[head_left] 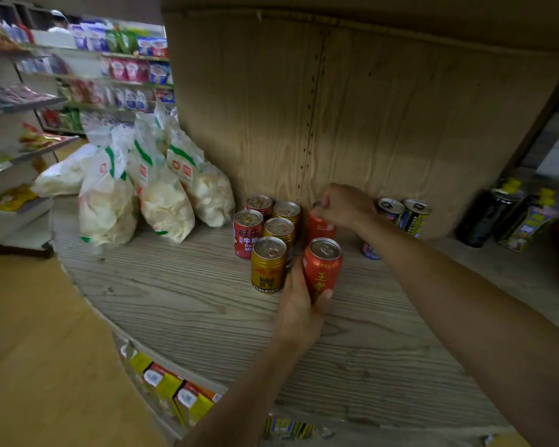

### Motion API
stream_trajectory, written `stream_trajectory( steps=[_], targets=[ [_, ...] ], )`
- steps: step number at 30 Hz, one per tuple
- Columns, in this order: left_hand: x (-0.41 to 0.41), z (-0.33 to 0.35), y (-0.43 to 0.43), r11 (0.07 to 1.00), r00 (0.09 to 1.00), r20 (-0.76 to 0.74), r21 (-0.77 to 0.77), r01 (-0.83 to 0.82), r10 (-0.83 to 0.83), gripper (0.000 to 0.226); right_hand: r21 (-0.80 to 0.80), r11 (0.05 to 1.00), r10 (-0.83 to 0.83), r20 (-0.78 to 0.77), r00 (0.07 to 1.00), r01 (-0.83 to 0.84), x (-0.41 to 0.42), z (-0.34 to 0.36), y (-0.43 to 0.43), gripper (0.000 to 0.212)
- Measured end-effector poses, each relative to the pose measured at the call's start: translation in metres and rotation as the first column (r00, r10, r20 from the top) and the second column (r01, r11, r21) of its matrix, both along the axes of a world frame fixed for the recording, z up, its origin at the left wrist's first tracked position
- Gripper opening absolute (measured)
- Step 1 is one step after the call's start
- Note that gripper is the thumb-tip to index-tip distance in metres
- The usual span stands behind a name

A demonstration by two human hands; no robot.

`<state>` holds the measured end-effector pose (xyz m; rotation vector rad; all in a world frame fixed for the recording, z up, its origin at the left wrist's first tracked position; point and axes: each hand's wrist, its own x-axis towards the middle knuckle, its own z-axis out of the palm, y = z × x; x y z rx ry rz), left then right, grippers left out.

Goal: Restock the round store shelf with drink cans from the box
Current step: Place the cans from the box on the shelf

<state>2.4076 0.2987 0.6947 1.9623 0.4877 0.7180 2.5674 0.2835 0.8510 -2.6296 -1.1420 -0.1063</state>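
2 red cans are in my hands at once, 1 in each. My left hand [299,304] wraps the front red can [322,269] low on its side, with the thumb pressed on the label and the other fingers curled round the far side, next to the gold row. That can is upright on the round shelf [181,304], though I cannot tell whether its base has fully touched down. My right hand [342,204] reaches deeper and grips the back red can [318,225] from above, fingers curled over its rim, close to the wooden back panel [384,124].

I judge I hold them this way to build a red column from the back forward. It runs straight beside the 3 gold cans [268,264], which stand in a line just to the left. Left of those, 2 red milk cans [247,233] stand 1 behind the other, so each kind keeps its own row.

Past my right forearm, blue and yellow cans [417,216] stand against the panel, apart from the red column. Every can top I can see is sealed, its tab lying flat.

Clear bags [162,201] full of pale crisps lean together farther left. Dark bottles [488,217] stand at the far right. Cartons [163,382] fill the tier below. The box is out of view, so I cannot say how many cans remain.
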Motion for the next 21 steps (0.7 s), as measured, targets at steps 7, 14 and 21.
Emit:
stream_trajectory(
  steps=[7,14,21],
  targets=[
    [0.008,0.006,0.003,0.999,1.000,-0.004,-0.020,-0.027,0.027,0.085,0.017,0.998,0.055,-0.046,0.997,-0.055,0.011,-0.003,-0.005,0.015],
    [0.013,0.003,0.001,0.997,0.997,-0.031,0.017,-0.073,0.074,0.086,0.007,0.988,0.157,-0.006,0.988,-0.157,0.018,-0.009,-0.001,0.020],
    [0.013,0.003,0.000,0.995,0.996,-0.024,0.031,-0.090,0.091,0.091,-0.018,0.979,0.205,0.056,0.977,-0.205,0.024,-0.008,-0.003,0.010]
  ],
)
